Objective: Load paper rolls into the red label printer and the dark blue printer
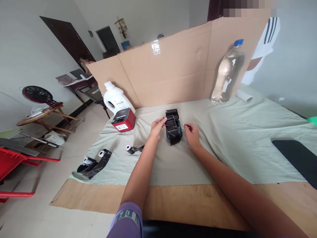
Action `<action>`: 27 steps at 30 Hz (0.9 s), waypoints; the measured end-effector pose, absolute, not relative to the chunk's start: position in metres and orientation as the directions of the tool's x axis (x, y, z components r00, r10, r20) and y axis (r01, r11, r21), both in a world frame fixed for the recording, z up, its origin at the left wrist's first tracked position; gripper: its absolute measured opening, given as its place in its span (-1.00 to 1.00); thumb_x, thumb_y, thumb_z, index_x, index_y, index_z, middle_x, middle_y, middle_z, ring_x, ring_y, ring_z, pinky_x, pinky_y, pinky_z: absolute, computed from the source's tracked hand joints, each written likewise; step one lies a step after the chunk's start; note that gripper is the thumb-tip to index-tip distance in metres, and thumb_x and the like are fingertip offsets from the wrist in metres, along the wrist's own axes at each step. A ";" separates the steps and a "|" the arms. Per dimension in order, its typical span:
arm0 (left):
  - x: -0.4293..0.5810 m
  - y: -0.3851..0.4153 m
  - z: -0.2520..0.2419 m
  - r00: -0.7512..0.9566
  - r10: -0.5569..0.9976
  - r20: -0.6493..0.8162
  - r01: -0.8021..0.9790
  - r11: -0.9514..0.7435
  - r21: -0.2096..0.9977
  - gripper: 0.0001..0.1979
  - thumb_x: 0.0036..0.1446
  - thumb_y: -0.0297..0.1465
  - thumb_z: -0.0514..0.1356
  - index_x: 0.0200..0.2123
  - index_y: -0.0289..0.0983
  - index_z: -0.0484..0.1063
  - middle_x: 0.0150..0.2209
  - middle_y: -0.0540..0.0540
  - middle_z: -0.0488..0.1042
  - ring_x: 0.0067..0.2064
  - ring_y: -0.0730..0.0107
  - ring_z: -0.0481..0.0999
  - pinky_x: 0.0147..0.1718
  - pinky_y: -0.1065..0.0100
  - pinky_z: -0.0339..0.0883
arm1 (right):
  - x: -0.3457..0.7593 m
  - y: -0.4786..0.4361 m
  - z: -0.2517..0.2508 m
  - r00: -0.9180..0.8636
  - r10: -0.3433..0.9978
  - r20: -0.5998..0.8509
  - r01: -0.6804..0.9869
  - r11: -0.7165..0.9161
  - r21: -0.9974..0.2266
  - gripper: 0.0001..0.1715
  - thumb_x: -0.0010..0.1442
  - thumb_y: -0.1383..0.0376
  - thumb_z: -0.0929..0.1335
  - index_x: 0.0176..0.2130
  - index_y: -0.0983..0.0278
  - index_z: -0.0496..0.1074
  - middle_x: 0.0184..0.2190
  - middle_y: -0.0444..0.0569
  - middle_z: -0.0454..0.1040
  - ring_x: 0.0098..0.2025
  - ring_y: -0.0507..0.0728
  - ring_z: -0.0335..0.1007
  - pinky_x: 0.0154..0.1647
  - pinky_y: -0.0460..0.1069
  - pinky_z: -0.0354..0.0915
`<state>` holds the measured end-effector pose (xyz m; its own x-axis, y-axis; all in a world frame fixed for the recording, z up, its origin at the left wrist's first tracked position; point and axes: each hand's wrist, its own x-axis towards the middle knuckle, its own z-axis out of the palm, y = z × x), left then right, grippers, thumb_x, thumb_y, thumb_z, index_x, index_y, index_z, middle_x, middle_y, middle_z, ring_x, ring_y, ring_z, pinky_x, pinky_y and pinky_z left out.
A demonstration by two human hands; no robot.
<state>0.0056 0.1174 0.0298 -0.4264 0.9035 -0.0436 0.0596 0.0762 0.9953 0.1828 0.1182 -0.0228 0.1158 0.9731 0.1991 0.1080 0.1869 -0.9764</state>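
A small dark portable printer with its lid raised stands on the cloth in front of me. A black printed paper roll lies over it, its loose strip hanging down the front. My left hand pinches the roll's left edge between thumb and fingers. To the right of the printer, apart from it, is my right hand, with its fingers curled together; whatever they may hold is too small to make out. Left of my left forearm lies another paper roll with a dark strip trailing from it.
More unrolled paper rolls lie at the left front. A red box-shaped device and a white jug stand back left. A clear bottle stands by the cardboard screen. A black phone lies right; a person is behind.
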 end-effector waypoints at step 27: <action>0.026 0.060 -0.002 -0.208 0.894 0.397 0.789 -0.086 0.608 -0.62 0.21 -0.19 0.19 0.05 -0.22 0.39 -0.08 -0.20 0.50 0.01 0.11 0.51 -0.04 0.21 0.34 | 0.178 0.117 -0.022 0.068 0.974 0.214 0.170 0.201 -0.965 -0.65 0.13 0.06 0.29 -0.21 0.24 0.42 -0.22 0.02 0.52 -0.33 0.13 0.34 -0.19 0.07 0.35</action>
<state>0.0260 0.0597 -0.0018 -0.2083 0.8938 0.3971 0.7893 -0.0861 0.6079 0.1781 0.1168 -0.0223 0.0678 0.9744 0.2145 0.1698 0.2006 -0.9649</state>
